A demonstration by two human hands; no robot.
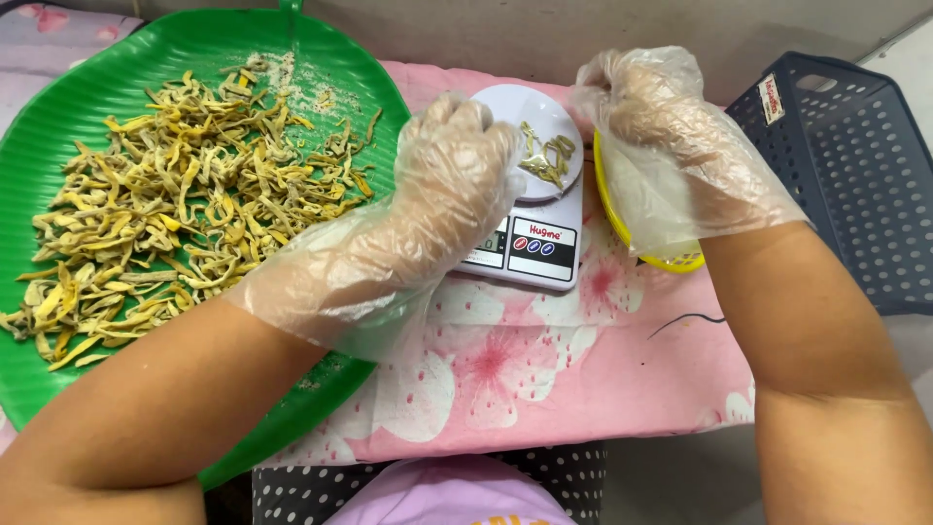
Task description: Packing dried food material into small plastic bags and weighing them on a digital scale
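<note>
My left hand [442, 185], in a clear plastic glove, hovers with curled fingers at the left edge of a small white kitchen scale [544, 243]; whether it pinches any strips I cannot tell. A few yellow dried strips [546, 156] lie on the scale's round plate. My right hand [661, 136], also gloved, has its fingers curled beside the scale's right side, over a yellow basket [671, 260]. A big green leaf-shaped tray [58, 107] at the left carries a heap of the same yellow strips [185, 194].
A dark blue perforated plastic crate [865, 165] stands at the right. The scale rests on a pink cloth with flower print [544, 379]. A black dotted fabric edge [321, 491] lies at the bottom, near my lap.
</note>
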